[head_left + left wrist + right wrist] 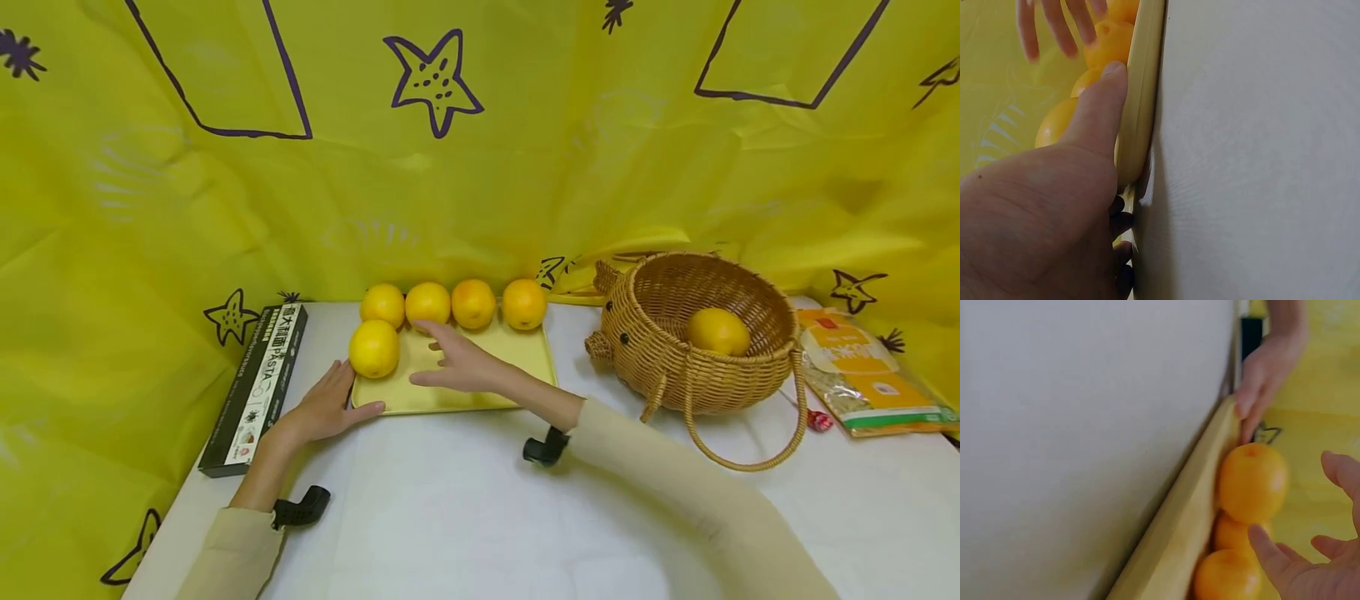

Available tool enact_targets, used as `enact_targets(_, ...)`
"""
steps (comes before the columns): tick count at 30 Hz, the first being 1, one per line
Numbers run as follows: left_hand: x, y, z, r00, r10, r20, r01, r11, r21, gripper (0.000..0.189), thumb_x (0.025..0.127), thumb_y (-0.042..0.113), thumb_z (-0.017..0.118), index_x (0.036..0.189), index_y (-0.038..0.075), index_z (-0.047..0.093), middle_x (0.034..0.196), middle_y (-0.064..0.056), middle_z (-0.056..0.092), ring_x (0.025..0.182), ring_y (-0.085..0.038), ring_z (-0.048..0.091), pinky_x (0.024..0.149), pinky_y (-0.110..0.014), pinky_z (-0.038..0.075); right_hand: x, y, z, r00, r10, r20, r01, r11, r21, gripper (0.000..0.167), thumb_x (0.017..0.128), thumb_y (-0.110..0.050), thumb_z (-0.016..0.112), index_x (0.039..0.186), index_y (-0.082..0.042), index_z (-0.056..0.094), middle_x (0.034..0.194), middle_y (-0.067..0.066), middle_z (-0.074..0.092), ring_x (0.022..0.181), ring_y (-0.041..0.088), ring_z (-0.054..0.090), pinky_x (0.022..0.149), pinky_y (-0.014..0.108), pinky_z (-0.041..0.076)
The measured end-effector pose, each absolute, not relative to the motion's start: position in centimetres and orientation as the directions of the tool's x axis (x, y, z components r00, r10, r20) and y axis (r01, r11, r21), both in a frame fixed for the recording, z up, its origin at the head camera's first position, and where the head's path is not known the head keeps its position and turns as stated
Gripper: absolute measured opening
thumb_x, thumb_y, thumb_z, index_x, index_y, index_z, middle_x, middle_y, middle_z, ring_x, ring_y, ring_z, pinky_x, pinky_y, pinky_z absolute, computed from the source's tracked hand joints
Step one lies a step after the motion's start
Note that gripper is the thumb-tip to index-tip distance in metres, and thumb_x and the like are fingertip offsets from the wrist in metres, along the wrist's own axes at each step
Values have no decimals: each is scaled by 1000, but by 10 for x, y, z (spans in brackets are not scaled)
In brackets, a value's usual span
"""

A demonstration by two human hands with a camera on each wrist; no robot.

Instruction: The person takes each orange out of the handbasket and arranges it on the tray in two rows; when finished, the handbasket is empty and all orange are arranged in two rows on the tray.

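Note:
A shallow pale-yellow tray [480, 367] lies on the white table. Several oranges line its back edge, and another orange [374, 349] sits at its left side. My left hand [324, 408] rests at the tray's front left corner, thumb along the front rim and fingers along the left side. Over the middle of the tray reaches my right hand [465, 362], palm facing left and fingers spread, holding nothing. In the right wrist view its thumb and fingers are apart, close to the oranges [1252, 482].
A pig-shaped wicker basket [637, 367] with one orange [718, 332] inside stands on the right. Beyond it lie a packaged food bag [862, 375] and a red-wrapped lollipop [819, 421]. A black-and-white pasta box [258, 383] is left of the tray. Yellow cloth [480, 192] hangs behind.

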State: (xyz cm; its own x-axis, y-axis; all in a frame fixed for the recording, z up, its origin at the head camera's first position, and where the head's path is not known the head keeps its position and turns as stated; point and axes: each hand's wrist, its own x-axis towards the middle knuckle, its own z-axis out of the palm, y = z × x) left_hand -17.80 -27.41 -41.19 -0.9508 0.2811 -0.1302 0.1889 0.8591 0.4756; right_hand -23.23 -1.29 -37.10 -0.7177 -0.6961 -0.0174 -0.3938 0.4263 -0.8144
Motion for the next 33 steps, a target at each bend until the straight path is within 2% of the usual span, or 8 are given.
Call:
enact_targets(2,-176,-274,-410,-952,273,-141,178,864,472,99,91,54,58,154,-4,8,160,-30,9,146,-52,6,119,-63,11,-216,11,-365,-710,-704,-9,-349,363,-864,76,92,-24,67,153,-12,24,155,17,33,137,34,45,107,43,47)
enact_targets(6,-176,-273,-409,-951,274,-143,179,865,468,100,91,54,59,153,-6,8,159,-31,8,146,-52,6,119,-63,11,-184,66,-359,-717,-697,16,-304,292,-907,64,94,-23,64,149,-12,32,144,21,45,127,31,55,100,35,52)
enact_targets(10,-178,-272,-410,-948,283,-144,187,865,466,101,91,55,58,153,-6,7,159,-32,8,146,-53,5,119,-63,11,-167,117,-355,-774,-630,58,-298,282,-912,56,95,-19,63,144,-10,39,136,20,51,115,28,62,92,27,55)
enact_targets(14,-177,-273,-409,-950,274,-151,175,866,469,102,90,54,59,153,-7,7,158,-34,8,145,-53,5,118,-64,11,-159,154,-352,-825,-561,71,-280,297,-913,51,95,-15,63,141,-8,42,132,19,54,107,18,65,88,22,56)
enact_targets(19,-175,-273,-410,-949,281,-143,183,861,475,101,91,53,59,152,-9,8,157,-35,9,145,-54,7,118,-64,11,-143,182,-346,-844,-527,99,-282,278,-918,49,95,-9,61,140,-5,43,128,16,56,101,10,68,86,24,57)
enact_targets(23,-174,-273,-412,-946,290,-146,189,857,479,101,90,53,59,152,-9,8,156,-36,9,144,-55,7,117,-65,12,-128,194,-340,-843,-523,125,-311,283,-907,47,95,-7,59,140,-5,43,124,-1,59,100,9,68,84,25,58)
enact_targets(27,-175,-274,-414,-944,302,-134,204,852,482,101,90,53,60,153,-7,8,158,-34,8,144,-55,6,117,-65,11,-122,202,-335,-827,-535,169,-348,252,-903,46,95,-2,57,139,1,42,122,-12,59,99,9,68,83,24,58)
enact_targets(33,-177,-276,-412,-944,312,-112,217,838,500,101,90,50,61,152,-9,7,157,-35,8,144,-56,6,116,-67,10,-128,214,-324,-817,-536,211,-360,188,-914,44,96,4,53,139,1,43,125,-12,60,99,10,69,80,27,59)
